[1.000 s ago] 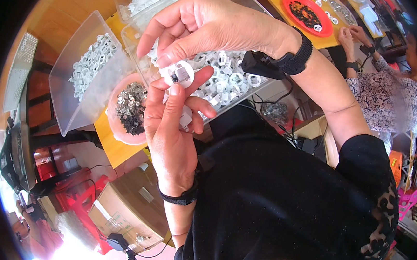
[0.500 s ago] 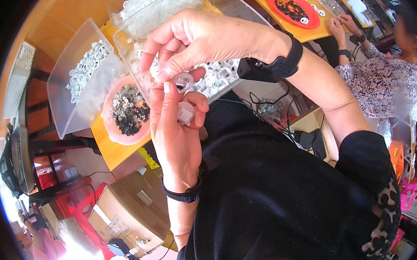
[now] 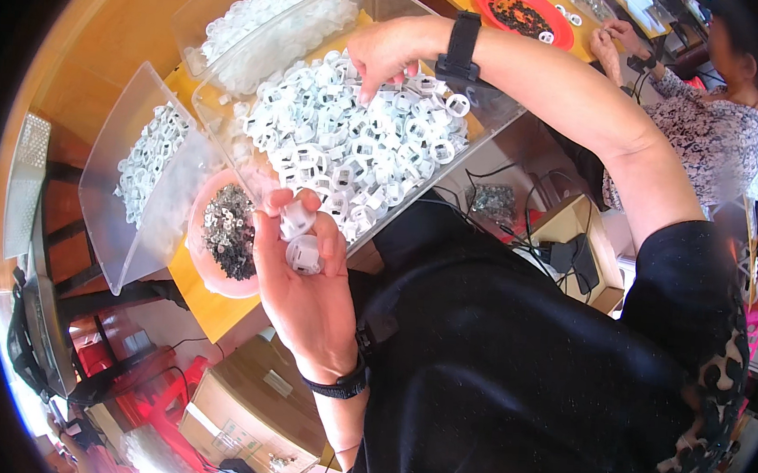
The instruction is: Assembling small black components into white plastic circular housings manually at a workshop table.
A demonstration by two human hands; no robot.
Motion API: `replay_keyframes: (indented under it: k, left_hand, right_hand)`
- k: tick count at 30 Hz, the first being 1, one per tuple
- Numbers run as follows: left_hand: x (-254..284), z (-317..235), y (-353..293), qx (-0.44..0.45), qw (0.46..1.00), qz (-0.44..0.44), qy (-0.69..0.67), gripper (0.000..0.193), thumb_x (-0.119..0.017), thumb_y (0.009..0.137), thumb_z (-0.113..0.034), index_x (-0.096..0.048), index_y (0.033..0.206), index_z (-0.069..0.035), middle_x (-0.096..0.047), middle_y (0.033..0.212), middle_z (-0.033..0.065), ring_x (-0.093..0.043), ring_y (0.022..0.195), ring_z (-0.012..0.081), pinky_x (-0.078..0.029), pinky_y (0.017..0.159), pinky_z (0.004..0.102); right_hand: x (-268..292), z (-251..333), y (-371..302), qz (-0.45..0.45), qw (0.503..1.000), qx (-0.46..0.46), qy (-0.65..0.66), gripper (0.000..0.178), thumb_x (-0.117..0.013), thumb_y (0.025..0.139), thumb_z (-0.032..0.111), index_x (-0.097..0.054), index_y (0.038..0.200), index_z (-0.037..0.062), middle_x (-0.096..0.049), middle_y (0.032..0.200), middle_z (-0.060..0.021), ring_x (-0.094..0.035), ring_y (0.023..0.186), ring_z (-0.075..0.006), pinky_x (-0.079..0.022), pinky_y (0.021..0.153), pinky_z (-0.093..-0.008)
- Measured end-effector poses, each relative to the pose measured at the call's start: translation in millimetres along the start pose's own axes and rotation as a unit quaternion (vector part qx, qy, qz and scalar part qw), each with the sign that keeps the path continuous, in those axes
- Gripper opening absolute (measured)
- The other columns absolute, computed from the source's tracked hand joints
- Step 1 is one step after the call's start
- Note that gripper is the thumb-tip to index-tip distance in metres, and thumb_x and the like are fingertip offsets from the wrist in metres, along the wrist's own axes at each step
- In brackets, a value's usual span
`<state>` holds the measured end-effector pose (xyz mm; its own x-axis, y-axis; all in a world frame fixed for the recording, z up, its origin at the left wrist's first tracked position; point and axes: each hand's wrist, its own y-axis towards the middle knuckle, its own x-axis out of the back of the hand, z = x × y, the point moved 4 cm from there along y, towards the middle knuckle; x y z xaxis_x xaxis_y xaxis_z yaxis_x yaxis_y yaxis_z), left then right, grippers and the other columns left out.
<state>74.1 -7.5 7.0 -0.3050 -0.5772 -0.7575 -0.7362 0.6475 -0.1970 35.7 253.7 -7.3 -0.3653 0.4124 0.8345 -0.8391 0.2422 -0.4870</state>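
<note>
My left hand (image 3: pixel 305 293) is palm up with its fingers curled round two small white round plastic pieces (image 3: pixel 304 254), one near the fingertips and one lower toward the palm. My right hand (image 3: pixel 391 57) reaches over a clear plastic bin (image 3: pixel 483 125) heaped with white ring-shaped plastic parts (image 3: pixel 350 147) that have small dark slots. One digit points down at the heap, apart from the other fingers, and I see nothing between them. Beside my left hand stands a pink bowl (image 3: pixel 209 282) of small silvery and black metal bits (image 3: pixel 232 231).
Another clear bin (image 3: pixel 114 253) with white parts stands at the left, and translucent pieces (image 3: pixel 257 30) fill one behind. At the far right a person (image 3: pixel 693 144) works by a red tray (image 3: pixel 559 25) of black bits. Cardboard boxes (image 3: pixel 253 403) and cables (image 3: pixel 532 190) lie below.
My right hand has left my left hand and moved up and right, over the bin. My left hand has dropped slightly and still holds white pieces.
</note>
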Motion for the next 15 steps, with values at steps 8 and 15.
replay_keyframes:
  k: [8, 15]
  left_hand:
    - [1.3, -4.5, 9.2, 0.03, 0.998, 0.059, 0.004, 0.02, -0.048, 0.098, -0.027, -0.052, 0.101, -0.007, -0.054, 0.092, 0.0076, -0.044, 0.066, 0.0104, -0.033, 0.051, 0.0212]
    - [-3.9, -40.6, 44.2, 0.044, 0.996, 0.033, 0.074, 0.017, -0.054, 0.092, -0.017, -0.055, 0.102, -0.005, -0.055, 0.09, 0.0068, -0.054, 0.081, 0.0171, -0.036, 0.053, 0.0192]
  right_hand:
    - [-14.7, 2.0, 15.6, 0.04, 0.997, 0.041, 0.056, 0.03, -0.076, 0.071, 0.014, -0.062, 0.085, -0.0084, -0.063, 0.07, -0.014, -0.06, 0.055, -0.0202, -0.049, 0.043, -0.0306]
    - [19.8, 31.4, -21.4, -0.169, 0.946, 0.271, 0.049, 0.014, -0.069, 0.075, 0.011, -0.068, 0.084, 0.0017, -0.062, 0.068, -0.0071, -0.061, 0.063, -0.014, -0.047, 0.059, -0.0272]
